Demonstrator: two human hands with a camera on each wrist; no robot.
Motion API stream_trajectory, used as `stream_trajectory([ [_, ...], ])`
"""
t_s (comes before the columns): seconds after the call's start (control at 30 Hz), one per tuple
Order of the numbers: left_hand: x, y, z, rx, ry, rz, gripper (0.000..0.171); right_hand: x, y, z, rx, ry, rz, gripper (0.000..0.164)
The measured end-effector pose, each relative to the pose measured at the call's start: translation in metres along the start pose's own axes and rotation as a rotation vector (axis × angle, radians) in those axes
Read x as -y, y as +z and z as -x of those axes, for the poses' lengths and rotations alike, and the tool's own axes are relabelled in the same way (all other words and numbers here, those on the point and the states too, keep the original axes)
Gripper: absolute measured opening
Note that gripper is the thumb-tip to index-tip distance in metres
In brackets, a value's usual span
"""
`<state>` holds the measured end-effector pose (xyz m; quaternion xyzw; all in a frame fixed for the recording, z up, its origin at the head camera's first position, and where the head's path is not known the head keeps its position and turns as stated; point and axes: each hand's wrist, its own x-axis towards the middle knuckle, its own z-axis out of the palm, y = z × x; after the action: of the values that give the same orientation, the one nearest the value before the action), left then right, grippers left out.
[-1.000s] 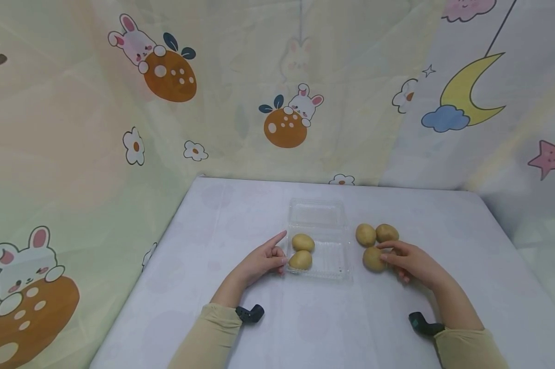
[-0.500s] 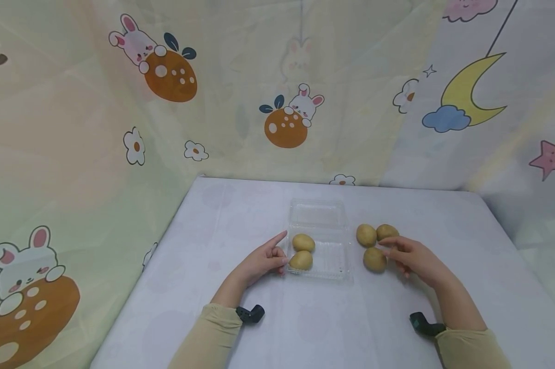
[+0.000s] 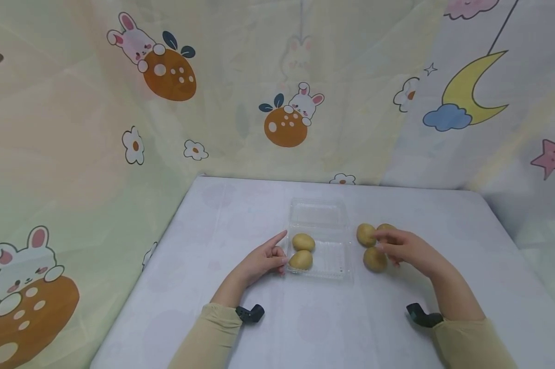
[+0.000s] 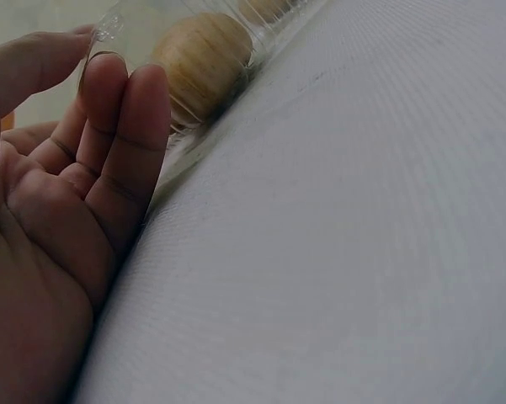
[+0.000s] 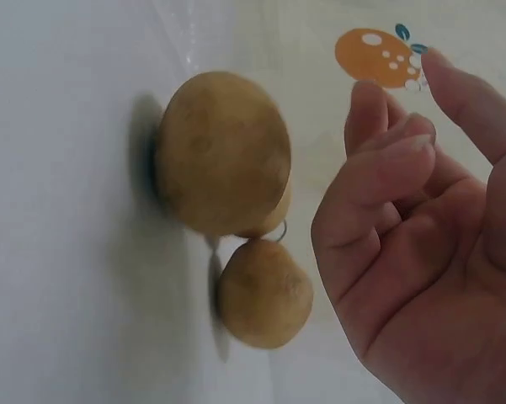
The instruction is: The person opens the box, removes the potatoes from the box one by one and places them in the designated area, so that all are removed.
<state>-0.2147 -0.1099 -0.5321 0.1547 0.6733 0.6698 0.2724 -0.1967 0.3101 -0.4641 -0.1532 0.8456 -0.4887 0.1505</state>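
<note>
A clear plastic clamshell box (image 3: 331, 259) lies on the table, its lid folded back, with two potatoes (image 3: 303, 242) along its left side. My left hand (image 3: 262, 261) pinches the box's near left rim between thumb and fingers, the index finger stretched along the side. In the left wrist view that rim meets the fingertips (image 4: 147, 93), close to a potato (image 4: 204, 63). Right of the box lie three loose potatoes (image 3: 374, 260). Just above them hovers my right hand (image 3: 409, 250), fingers loosely bent. The right wrist view shows it apart from the nearest potato (image 5: 223, 153), holding nothing.
A white cloth covers the table (image 3: 305, 318). Behind and beside it hangs a printed curtain (image 3: 240, 77) with rabbits and a moon. The box's clear lid (image 3: 318, 211) lies toward the back. Each wrist wears a small black camera (image 3: 251, 313).
My right hand has left the near loose potato, lifting and shifting slightly left and back over the group, partly covering the rear right potato. The left hand, the box and the potatoes stay put.
</note>
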Motion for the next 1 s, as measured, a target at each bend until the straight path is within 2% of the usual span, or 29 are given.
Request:
stream_trajectory([
  [0.2,0.000,-0.001,0.000,0.000,0.001,0.010,0.083,0.019,0.004,-0.016,0.124,-0.026,-0.013,0.034],
  [0.33,0.001,-0.001,0.000,0.003,0.007,0.006,0.082,0.030,0.006,-0.030,0.218,-0.014,0.009,0.029],
  [0.6,0.001,0.000,0.002,0.004,0.006,-0.008,0.081,0.045,0.016,-0.050,0.297,0.096,0.071,0.039],
  [1.0,0.001,-0.001,0.000,-0.004,-0.014,-0.014,0.083,0.062,0.037,-0.079,0.421,0.119,0.061,0.042],
])
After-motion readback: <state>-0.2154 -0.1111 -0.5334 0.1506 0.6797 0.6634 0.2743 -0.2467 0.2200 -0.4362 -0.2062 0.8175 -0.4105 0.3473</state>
